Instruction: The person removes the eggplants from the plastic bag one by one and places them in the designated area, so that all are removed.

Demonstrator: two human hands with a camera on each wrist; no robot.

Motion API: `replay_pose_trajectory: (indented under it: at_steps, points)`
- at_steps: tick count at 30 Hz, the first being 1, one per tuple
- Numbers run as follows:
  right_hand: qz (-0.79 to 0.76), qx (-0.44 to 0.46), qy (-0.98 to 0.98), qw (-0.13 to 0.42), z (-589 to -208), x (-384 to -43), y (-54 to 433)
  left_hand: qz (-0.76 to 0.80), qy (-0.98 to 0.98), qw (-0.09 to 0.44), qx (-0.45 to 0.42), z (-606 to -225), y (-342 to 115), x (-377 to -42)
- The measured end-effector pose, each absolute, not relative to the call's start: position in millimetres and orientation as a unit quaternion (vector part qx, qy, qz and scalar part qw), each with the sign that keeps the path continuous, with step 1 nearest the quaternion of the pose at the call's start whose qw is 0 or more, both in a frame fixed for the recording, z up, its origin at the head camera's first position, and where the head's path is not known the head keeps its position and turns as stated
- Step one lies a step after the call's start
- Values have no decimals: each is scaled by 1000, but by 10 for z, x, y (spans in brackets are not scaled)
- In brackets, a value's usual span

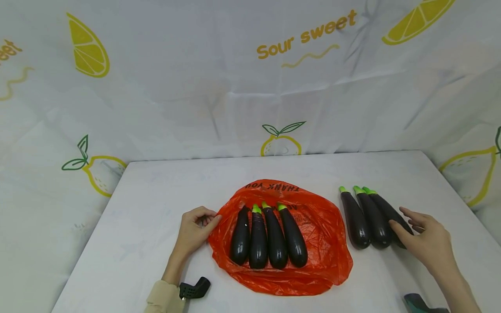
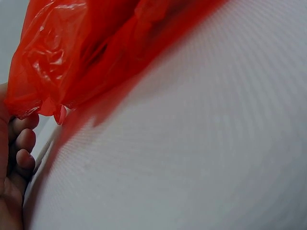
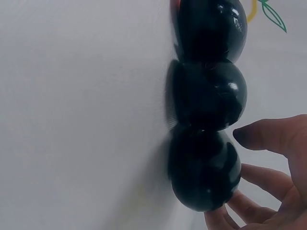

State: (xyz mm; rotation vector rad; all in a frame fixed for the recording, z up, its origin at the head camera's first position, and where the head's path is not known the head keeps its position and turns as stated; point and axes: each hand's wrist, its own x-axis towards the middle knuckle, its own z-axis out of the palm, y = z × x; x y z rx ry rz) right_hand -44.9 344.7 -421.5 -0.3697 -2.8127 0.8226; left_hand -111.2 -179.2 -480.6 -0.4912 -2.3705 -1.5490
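My left hand (image 1: 197, 228) pinches the left edge of a red plastic bag (image 1: 325, 256) between thumb and forefinger. In the left wrist view the bag's crumpled edge (image 2: 45, 72) hangs at the fingers. Several dark eggplants with green stem ends, one of them this eggplant (image 1: 276, 239), lie side by side on the bag. To its right lie three more eggplants, among them the middle eggplant (image 1: 373, 221). My right hand (image 1: 428, 237) is at the rightmost eggplant (image 3: 204, 170), fingers along its outer side and thumb spread apart over it.
A white table (image 1: 148, 195) carries everything. Behind it hangs a white cloth (image 1: 176, 87) printed with lemons and lettering. A dark wrist device (image 1: 195, 288) sits by the left cuff, another dark device (image 1: 420, 304) by the right forearm.
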Motion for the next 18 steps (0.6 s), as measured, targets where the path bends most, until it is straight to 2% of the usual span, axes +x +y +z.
replay_pose_trajectory:
  at_steps: [18]
  points:
    - [288,-123,-941,124,-4062,-406,3198,-538,-815,131,-169,-4808,-1794,-1113]
